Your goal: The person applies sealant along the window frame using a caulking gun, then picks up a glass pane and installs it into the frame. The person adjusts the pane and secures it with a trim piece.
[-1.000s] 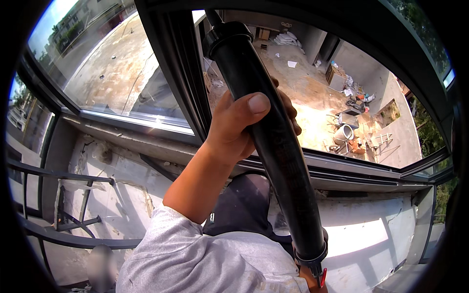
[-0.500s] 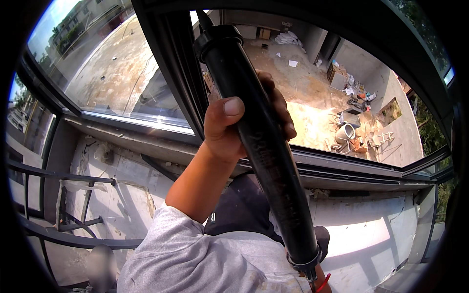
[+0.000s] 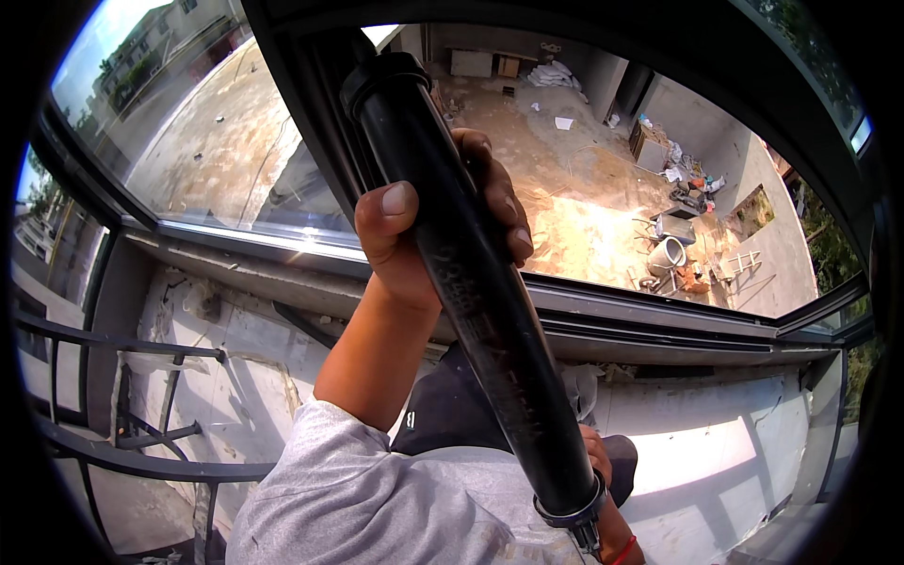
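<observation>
A long black caulking gun (image 3: 471, 282) slants across the middle, its nozzle end up at the window frame and its rear end down by my body. My left hand (image 3: 399, 252) is wrapped round the upper barrel, thumb on the near side and fingers on the far side. My right hand (image 3: 599, 456) is closed at the rear end, mostly hidden behind the barrel. A red band (image 3: 625, 548) circles that wrist. The nozzle tip is hard to make out against the dark window frame (image 3: 320, 104).
Black metal bars (image 3: 141, 461) curve in at the left. Beneath the open window runs a sill track (image 3: 650, 325). Far below outside lie a concrete mixer (image 3: 667, 254), white sacks (image 3: 556, 75) and rubble. Pale floor (image 3: 697, 433) spreads at the right.
The caulking gun and my left hand have shifted left, bringing the nozzle end against the window frame. More of my right hand's fingers now show beside the barrel.
</observation>
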A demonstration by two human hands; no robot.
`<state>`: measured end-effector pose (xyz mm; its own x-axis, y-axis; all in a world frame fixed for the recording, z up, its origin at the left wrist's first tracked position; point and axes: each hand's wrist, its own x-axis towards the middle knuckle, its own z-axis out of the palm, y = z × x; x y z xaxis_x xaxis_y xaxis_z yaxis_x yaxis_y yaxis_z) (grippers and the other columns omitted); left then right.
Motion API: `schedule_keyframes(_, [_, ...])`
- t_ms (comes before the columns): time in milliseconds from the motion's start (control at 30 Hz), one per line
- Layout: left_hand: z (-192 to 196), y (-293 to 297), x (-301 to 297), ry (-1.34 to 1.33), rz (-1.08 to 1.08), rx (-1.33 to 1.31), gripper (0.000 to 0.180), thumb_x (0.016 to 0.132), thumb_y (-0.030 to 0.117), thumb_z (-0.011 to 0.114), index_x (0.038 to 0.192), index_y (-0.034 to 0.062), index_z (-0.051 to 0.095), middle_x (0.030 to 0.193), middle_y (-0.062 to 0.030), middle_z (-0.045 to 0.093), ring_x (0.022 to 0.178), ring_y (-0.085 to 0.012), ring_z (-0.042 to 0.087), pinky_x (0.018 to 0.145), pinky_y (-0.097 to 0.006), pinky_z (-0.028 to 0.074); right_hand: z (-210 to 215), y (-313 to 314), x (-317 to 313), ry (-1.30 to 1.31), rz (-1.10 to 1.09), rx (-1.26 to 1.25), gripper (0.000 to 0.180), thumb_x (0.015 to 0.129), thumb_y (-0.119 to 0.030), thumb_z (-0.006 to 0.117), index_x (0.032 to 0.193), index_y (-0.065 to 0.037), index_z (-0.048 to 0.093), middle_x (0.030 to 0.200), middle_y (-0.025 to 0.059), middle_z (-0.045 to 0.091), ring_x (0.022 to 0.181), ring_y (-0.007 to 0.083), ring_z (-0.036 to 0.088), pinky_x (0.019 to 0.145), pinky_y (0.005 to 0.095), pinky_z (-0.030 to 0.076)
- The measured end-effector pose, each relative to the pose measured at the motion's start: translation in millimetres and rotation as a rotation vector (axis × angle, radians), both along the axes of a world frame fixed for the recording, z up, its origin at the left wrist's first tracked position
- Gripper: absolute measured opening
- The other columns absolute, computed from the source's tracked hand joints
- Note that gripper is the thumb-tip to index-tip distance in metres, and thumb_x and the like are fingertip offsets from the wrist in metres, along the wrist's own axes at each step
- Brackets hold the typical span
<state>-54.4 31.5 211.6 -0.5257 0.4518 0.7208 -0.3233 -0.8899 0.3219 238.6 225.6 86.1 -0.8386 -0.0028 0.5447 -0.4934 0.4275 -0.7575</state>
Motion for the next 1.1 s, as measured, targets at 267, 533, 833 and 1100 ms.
schedule_keyframes(267, [0.4, 2.2, 0.6, 0.007, 0.004, 0.009, 0.065, 0.086, 0.04, 0.066, 0.13, -0.004, 0.049, 0.1, -0.0219, 0.066, 0.092, -0.0378, 0.072, 0.075, -0.044, 0.065, 4.3, 1.4, -2.6, 0.078, 0.014, 0.04, 0.011, 0.089, -0.01, 0.067, 0.097, -0.005, 0.062, 0.1, 0.0129, 0.072, 0.098, 0.0307, 0.071, 0.092, 0.0469, 0.054])
schedule_keyframes(533, [2.6, 17.0, 6.3, 0.01, -0.046, -0.003, 0.064, 0.085, 0.038, 0.067, 0.13, -0.0034, 0.049, 0.101, -0.0224, 0.067, 0.093, -0.038, 0.072, 0.075, -0.044, 0.065, -3.9, 15.1, 6.4, 0.106, -0.049, 0.038, 0.009, 0.084, -0.011, 0.07, 0.087, -0.007, 0.063, 0.091, 0.0094, 0.073, 0.085, 0.026, 0.071, 0.074, 0.0386, 0.05])
schedule_keyframes(833, [3.0, 62.1, 23.3, -0.028, -0.167, -0.067, 0.059, 0.082, 0.03, 0.066, 0.131, 0.0006, 0.05, 0.103, -0.0226, 0.069, 0.097, -0.0406, 0.072, 0.085, -0.048, 0.062, -34.7, 53.1, 35.3, 0.174, -0.136, 0.045, 0.014, 0.084, -0.016, 0.071, 0.087, -0.005, 0.062, 0.085, 0.0093, 0.071, 0.08, 0.0238, 0.07, 0.07, 0.0381, 0.048])
schedule_keyframes(1100, [2.0, 123.6, 40.4, -0.021, -0.341, -0.137, 0.058, 0.084, 0.028, 0.066, 0.13, -0.0022, 0.048, 0.109, -0.0232, 0.067, 0.107, -0.0403, 0.069, 0.088, -0.051, 0.062, -73.4, 84.4, 80.0, 0.166, -0.333, -0.01, 0.023, 0.08, -0.013, 0.07, 0.1, -0.003, 0.064, 0.095, 0.0107, 0.071, 0.088, 0.0284, 0.068, 0.08, 0.0408, 0.049])
